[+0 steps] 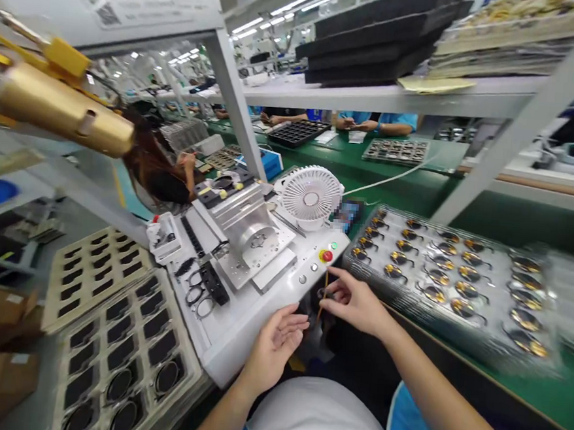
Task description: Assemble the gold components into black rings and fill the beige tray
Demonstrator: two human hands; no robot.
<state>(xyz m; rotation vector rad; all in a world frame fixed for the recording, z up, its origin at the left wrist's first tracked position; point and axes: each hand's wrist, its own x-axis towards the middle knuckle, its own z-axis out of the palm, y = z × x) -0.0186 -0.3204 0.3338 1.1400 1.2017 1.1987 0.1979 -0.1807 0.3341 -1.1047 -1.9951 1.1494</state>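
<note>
My right hand point(357, 303) is at the front edge of the white machine point(239, 339). Its thumb and fingers pinch a thin amber part point(326, 284), seen nearly edge-on, with a small dark piece beside it. To its left, my left hand point(278, 337) hovers by the machine's front face, fingers loosely extended and nothing visible in them. A red stop button point(326, 256) sits on the machine top just beyond my right hand. On my right, a clear plastic tray point(419, 296) carries several round amber-and-black parts with thin dark tails.
A white fan point(310, 197) stands behind a metal fixture point(253, 235). Scissors point(195, 294) lie at the machine's left. Beige trays point(177, 384) with dark pieces are at lower left. A brass cylinder point(68, 108) juts in at upper left. Co-workers' hands point(367, 125) show across the bench.
</note>
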